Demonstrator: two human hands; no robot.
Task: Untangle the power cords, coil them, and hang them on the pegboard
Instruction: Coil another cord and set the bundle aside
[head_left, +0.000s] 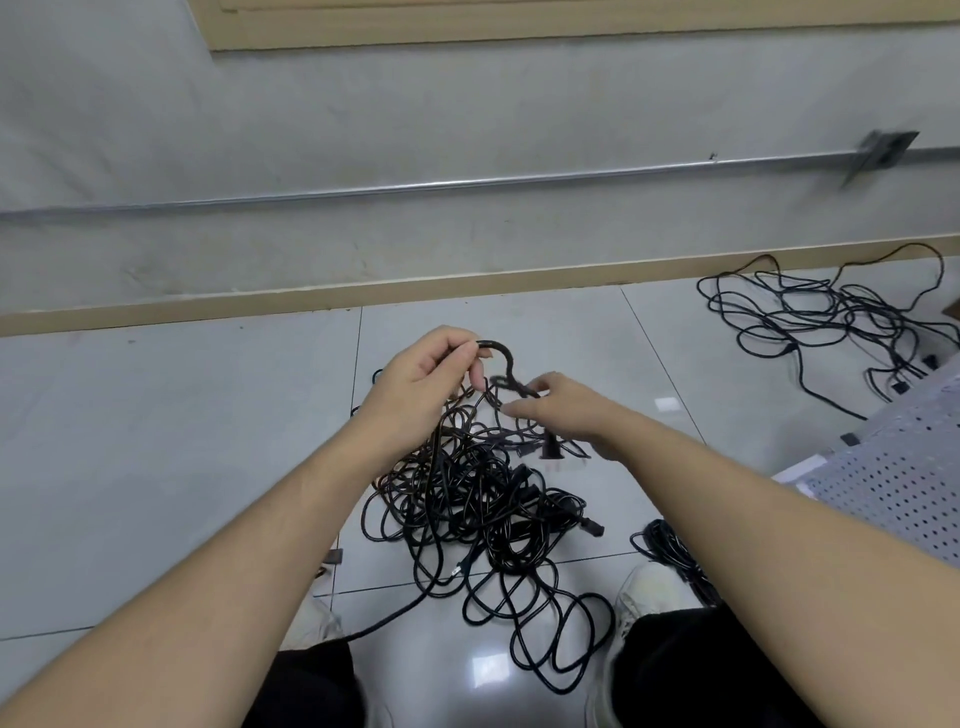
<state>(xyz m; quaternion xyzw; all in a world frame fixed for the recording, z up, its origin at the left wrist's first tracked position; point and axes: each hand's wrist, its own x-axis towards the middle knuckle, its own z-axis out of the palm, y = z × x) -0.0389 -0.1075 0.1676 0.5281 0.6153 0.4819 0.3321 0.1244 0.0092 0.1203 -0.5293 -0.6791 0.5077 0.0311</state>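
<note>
A big tangle of black power cords (467, 499) lies on the tiled floor between my feet. My left hand (423, 382) grips a bent loop of cord lifted above the heap, with several strands hanging from it. My right hand (563, 408) pinches a neighbouring loop of the same bundle just right of the left hand; it is blurred. A black plug (550, 444) hangs below my right wrist. A white perforated pegboard (893, 467) lies at the right edge.
A second loose spread of black cords (826, 317) lies on the floor at the far right by the wall. A small coiled cord (670, 545) sits beside my right shoe (644, 592). A metal conduit (467, 182) runs along the grey wall.
</note>
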